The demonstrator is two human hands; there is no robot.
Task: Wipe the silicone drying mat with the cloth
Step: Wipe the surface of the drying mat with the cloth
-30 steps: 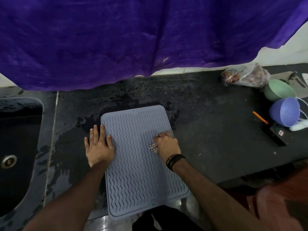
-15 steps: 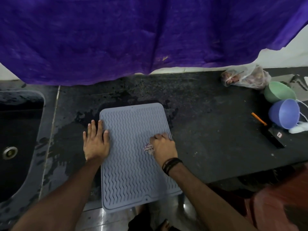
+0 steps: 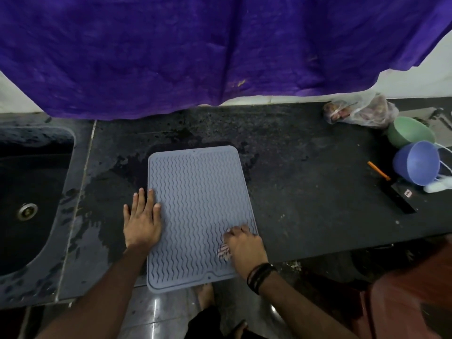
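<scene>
A grey-blue silicone drying mat (image 3: 198,204) with wavy ridges lies on the dark counter, its near edge hanging past the counter's front. My left hand (image 3: 142,222) rests flat, fingers apart, on the mat's left edge and the wet counter beside it. My right hand (image 3: 244,248) presses a small striped cloth (image 3: 223,252) onto the mat near its lower right corner. Most of the cloth is hidden under the hand.
A dark sink (image 3: 29,204) lies to the left. At the right stand a green bowl (image 3: 409,133), a blue bowl (image 3: 415,162), a plastic bag (image 3: 359,111), an orange pen (image 3: 378,170) and a black tool (image 3: 401,199). Purple fabric (image 3: 195,50) hangs behind. The counter around the mat is wet.
My right hand has slid the cloth down the mat's right side toward the near edge. My left hand stays on the left edge.
</scene>
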